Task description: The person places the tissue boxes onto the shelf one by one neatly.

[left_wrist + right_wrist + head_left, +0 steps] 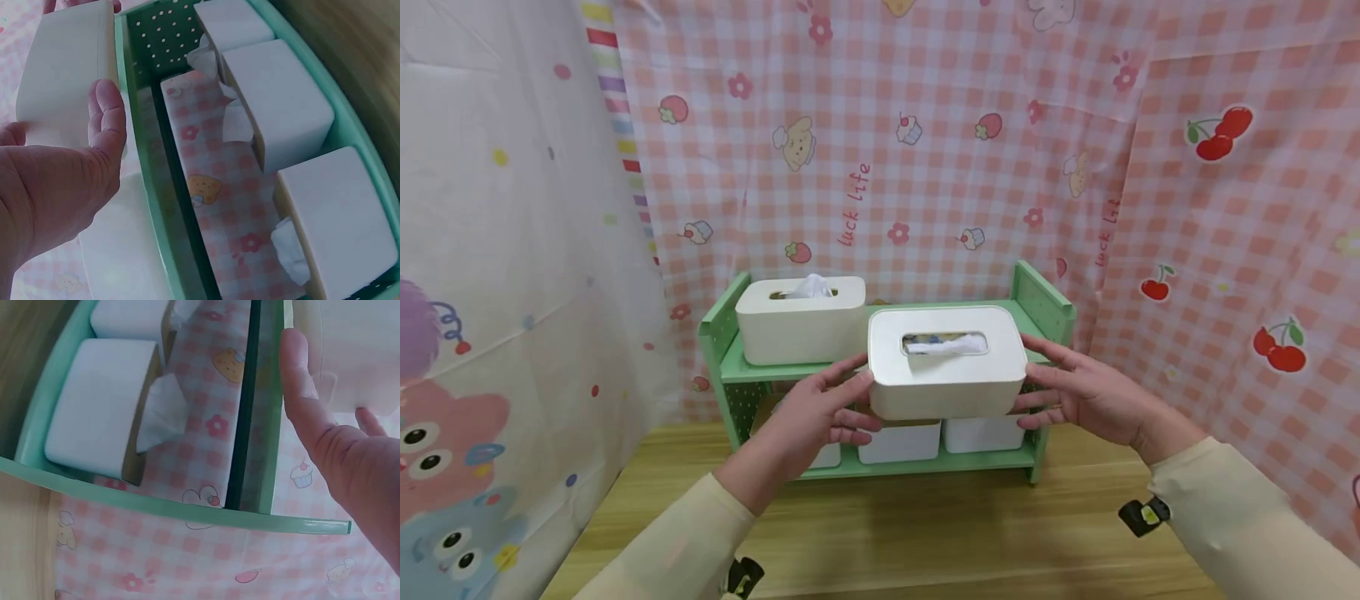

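Note:
A white tissue box [947, 400] with an oval slot and white tissue in its top is held up in front of the green shelf's upper level, tilted toward the head camera. My left hand [812, 408] grips its left end, and my right hand [1093, 400] grips the right end with spread fingers. In the left wrist view, the box [69, 62] sits between the thumb and the fingers of the left hand [56, 187]. The right wrist view has the right hand [356, 462] against the box's end [356, 350], part of which is cut off.
Another white tissue box [801, 337] stands on the left of the shelf's [726, 333] top level. Below are three smaller white boxes, including a middle one [898, 443] and a right one [985, 435], with tissues showing in the wrist views. The shelf stands on a wooden table [925, 533] against checked cloth.

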{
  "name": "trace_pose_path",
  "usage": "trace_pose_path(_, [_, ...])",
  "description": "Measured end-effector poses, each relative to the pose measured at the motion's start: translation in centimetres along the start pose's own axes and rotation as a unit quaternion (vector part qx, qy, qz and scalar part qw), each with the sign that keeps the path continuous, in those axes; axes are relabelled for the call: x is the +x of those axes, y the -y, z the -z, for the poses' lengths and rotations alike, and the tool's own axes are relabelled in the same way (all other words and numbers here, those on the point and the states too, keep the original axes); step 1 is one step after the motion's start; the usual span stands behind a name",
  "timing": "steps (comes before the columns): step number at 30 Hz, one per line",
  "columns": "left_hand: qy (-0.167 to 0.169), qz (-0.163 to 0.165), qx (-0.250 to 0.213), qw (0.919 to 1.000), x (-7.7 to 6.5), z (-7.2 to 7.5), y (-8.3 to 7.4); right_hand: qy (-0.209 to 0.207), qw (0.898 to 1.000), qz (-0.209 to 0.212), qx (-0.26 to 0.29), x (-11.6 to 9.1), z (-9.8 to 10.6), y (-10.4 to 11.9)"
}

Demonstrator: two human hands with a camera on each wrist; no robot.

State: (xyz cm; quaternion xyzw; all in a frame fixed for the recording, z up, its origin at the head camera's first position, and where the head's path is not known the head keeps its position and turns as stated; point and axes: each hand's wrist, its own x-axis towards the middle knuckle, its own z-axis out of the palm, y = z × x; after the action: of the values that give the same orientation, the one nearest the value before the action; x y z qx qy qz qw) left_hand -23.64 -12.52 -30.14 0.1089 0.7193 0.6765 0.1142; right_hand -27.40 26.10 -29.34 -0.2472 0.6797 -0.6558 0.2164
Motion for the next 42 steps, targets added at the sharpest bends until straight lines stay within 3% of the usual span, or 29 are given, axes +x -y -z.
trace_pose_path(6, [-0.023, 0.005, -0.007, 0.9997, 2.2, -0.3, -1.1, -0.040, 0.999, -0.008, -0.028, 1.5, 0.4, 1.3])
trace_pose_path(13, [-0.051, 0.021, 0.002, 0.9985, 3.5, -0.7, -2.3, -0.085, 0.994, -0.039, -0.054, 3.3, 0.5, 2.2])
trace_pose_path(20, [-0.092, 0.024, 0.066, 0.9933, 4.0, -1.7, -2.9, -0.111, 0.988, -0.071, -0.076, 4.0, 0.2, 2.8])
trace_pose_path(25, [-0.088, 0.020, 0.091, 0.9917, 4.6, -2.2, -3.2, -0.131, 0.985, -0.078, -0.084, 4.8, 0.0, 3.1])
trace_pose_path(36, [-0.077, 0.053, 0.058, 0.9939, 6.8, -2.8, -3.8, -0.170, 0.978, -0.101, -0.062, 6.7, 0.2, 3.2])
trace_pose_path(42, [-0.075, 0.051, 0.062, 0.9939, 7.5, -3.2, -3.8, -0.177, 0.977, -0.103, -0.053, 7.0, 0.5, 3.2])
